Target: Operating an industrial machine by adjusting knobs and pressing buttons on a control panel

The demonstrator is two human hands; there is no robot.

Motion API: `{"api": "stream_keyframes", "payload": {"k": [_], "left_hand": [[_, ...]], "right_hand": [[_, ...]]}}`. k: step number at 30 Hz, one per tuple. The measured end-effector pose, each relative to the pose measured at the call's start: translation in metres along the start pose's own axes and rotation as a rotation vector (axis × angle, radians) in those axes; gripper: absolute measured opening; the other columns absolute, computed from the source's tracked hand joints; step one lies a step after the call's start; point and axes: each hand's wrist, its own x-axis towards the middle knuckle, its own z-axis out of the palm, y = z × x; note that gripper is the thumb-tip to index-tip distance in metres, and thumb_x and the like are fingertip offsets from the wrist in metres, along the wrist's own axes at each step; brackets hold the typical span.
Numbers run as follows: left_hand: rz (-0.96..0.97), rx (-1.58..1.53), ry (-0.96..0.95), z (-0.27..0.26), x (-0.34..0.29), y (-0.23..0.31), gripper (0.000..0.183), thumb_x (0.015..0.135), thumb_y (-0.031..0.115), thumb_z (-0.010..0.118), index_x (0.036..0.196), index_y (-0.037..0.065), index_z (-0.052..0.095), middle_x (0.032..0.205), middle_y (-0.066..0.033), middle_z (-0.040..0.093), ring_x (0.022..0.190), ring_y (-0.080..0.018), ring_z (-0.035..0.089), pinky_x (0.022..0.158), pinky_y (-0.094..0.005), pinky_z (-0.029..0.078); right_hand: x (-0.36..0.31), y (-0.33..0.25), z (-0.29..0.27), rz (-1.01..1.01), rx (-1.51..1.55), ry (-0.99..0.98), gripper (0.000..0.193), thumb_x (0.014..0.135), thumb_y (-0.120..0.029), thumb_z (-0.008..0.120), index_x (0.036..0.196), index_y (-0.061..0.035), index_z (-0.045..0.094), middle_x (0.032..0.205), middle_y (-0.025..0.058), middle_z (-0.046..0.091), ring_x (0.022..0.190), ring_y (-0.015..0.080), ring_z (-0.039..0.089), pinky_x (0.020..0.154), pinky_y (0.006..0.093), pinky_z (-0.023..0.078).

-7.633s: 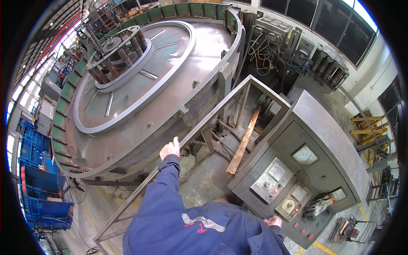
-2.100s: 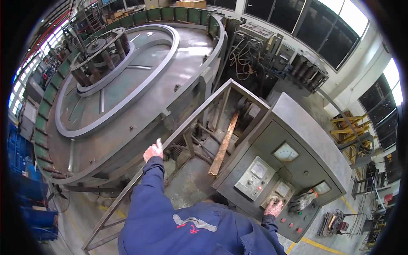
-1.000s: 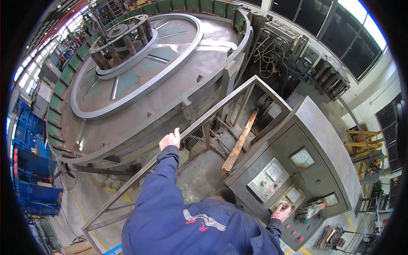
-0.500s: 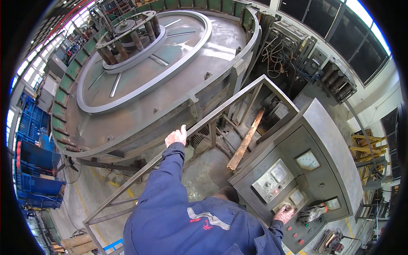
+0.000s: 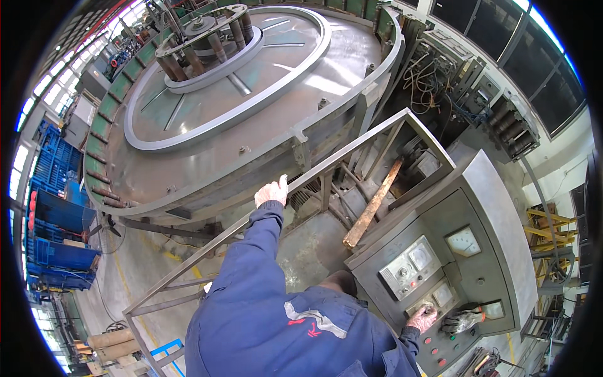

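My left hand [image 5: 271, 191] is closed over the top of a slanting metal guard rail [image 5: 352, 146], thumb sticking up. Beyond the rail lies a large round machine table [image 5: 207, 179] with a raised grey ring [image 5: 239, 122] and a hub of upright posts [image 5: 207, 47]. Down at the right, my right hand [image 5: 422, 319] has its fingers around a dark knob [image 5: 428, 310] on a grey control console [image 5: 483, 207]. Just right of that hand, a dark, dirty work glove [image 5: 461, 321] lies on the console. Dials and coloured buttons [image 5: 427, 340] surround the knob.
A wooden plank [image 5: 374, 207] leans inside the guard frame, beside the console. Blue metal racks [image 5: 59, 220] stand at the far left. Cables and machine parts [image 5: 427, 78] fill the back right. Yellow steel framing [image 5: 549, 229] is behind the console.
My view has shifted, so most of the scene sits slightly further right. Slots on the round table have turned a little clockwise about the hub. Both hands keep their places on rail and knob.
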Motion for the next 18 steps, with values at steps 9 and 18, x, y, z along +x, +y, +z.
{"api": "stream_keyframes", "payload": {"k": [9, 18], "left_hand": [[-0.016, 0.02, -0.055, -0.002, 0.001, 0.002, 0.074, 0.105, 0.06, 0.029, 0.091, 0.006, 0.079, 0.092, -0.0195, 0.076, 0.091, -0.0371, 0.074, 0.088, -0.049, 0.055], [-0.031, 0.006, -0.076, -0.011, -0.001, 0.002, 0.072, 0.105, 0.059, 0.032, 0.092, 0.006, 0.08, 0.092, -0.0191, 0.076, 0.091, -0.037, 0.073, 0.088, -0.0483, 0.055]], "right_hand": [[0.002, 0.007, 0.002, -0.069, -0.035, 0.007, 0.043, 0.099, -0.028, 0.065, 0.13, 0.0011, 0.056, 0.123, 0.0231, 0.063, 0.118, 0.0369, 0.059, 0.101, 0.0436, 0.047], [0.0, 0.006, 0.001, -0.091, -0.085, 0.044, 0.042, 0.097, -0.028, 0.065, 0.128, 0.0008, 0.058, 0.12, 0.0224, 0.064, 0.114, 0.0374, 0.061, 0.098, 0.043, 0.048]]}}
